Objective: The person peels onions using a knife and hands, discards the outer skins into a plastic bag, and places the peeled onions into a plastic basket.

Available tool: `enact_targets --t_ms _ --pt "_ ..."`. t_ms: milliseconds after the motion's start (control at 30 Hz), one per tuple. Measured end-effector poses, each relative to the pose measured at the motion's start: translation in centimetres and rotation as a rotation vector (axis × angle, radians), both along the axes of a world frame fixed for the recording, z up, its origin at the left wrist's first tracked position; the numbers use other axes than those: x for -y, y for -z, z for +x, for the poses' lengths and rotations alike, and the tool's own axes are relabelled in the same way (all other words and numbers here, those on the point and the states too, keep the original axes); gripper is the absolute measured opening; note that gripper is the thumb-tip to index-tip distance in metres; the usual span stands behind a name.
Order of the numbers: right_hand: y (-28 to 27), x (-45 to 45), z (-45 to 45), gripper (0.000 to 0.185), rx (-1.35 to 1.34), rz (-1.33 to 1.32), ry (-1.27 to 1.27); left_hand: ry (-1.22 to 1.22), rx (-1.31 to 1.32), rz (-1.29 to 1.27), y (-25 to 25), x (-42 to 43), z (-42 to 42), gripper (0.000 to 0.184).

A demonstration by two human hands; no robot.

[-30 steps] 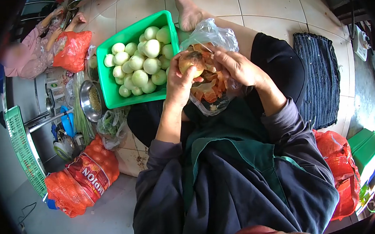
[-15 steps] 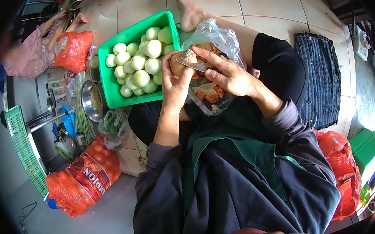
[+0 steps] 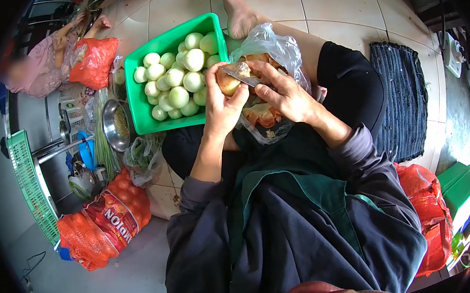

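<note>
Onion [image 3: 226, 85] up between my two hands, just right of the green tub [image 3: 134, 102], and the blade is right on it! Left hand [image 3: 222, 108]: thumb and fingers curled round the onion, clasping it from the left and near side. Right hand [image 3: 287, 96]: fingers closed on the knife [image 3: 235, 71], handle hidden from view, forefinger stretched toward the top of the onion, thumb beside the metal. And that blade slants across the onion's top!

Just below, a clear plastic bag [image 3: 279, 39] gapes open, brown peels [image 3: 260, 115] heaped inside. On the left, the tub carries a whole pile of pale peeled onions [image 3: 178, 96]. Beyond the bag, on the far side, my bare foot [image 3: 240, 16] on the tiles.

Out right, a dark woven mat [image 3: 400, 94] lies flat; nearer, a red net sack [image 3: 426, 215] beside a green box [image 3: 458, 184]. Over left, a metal bowl [image 3: 110, 128], a bag of greens [image 3: 141, 156] just near of it, then a bulging orange net sack [image 3: 101, 226]. Far left, another person [image 3: 41, 67] in pink, right by a red plastic bag [image 3: 94, 64].
</note>
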State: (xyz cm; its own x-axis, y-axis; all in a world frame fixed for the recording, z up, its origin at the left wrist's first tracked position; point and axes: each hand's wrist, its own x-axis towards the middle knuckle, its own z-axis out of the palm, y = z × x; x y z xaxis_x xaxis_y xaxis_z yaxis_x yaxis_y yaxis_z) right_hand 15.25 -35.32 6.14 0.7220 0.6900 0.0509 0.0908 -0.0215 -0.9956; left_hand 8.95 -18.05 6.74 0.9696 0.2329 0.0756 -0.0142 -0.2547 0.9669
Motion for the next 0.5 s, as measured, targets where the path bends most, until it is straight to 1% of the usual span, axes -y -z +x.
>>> enact_targets --t_ms 33,133,233,333,467,500 --pt "0.0 -0.1 0.1 0.047 0.004 0.017 0.014 0.006 0.006 0.008 0.1 0.1 0.1 0.060" --pt "-1.7 0.4 0.3 0.047 -0.160 -0.113 -0.071 -0.029 0.045 0.071 0.7 0.2 0.2 0.062" --pt "-0.2 -0.1 0.0 0.046 -0.082 -0.081 0.036 -0.040 0.077 0.205 0.5 0.4 0.2 0.064" --pt "0.9 -0.5 -0.4 0.046 -0.080 0.014 0.102 -0.048 0.081 0.309 0.5 0.6 0.4 0.066" --pt "1.2 -0.5 -0.1 0.045 -0.169 0.002 0.090 -0.075 0.115 0.384 -0.2 1.9 0.4 0.064" --pt "1.5 -0.6 0.0 0.045 -0.181 0.015 0.092 -0.091 0.085 0.359 -0.1 2.1 0.3 0.064"
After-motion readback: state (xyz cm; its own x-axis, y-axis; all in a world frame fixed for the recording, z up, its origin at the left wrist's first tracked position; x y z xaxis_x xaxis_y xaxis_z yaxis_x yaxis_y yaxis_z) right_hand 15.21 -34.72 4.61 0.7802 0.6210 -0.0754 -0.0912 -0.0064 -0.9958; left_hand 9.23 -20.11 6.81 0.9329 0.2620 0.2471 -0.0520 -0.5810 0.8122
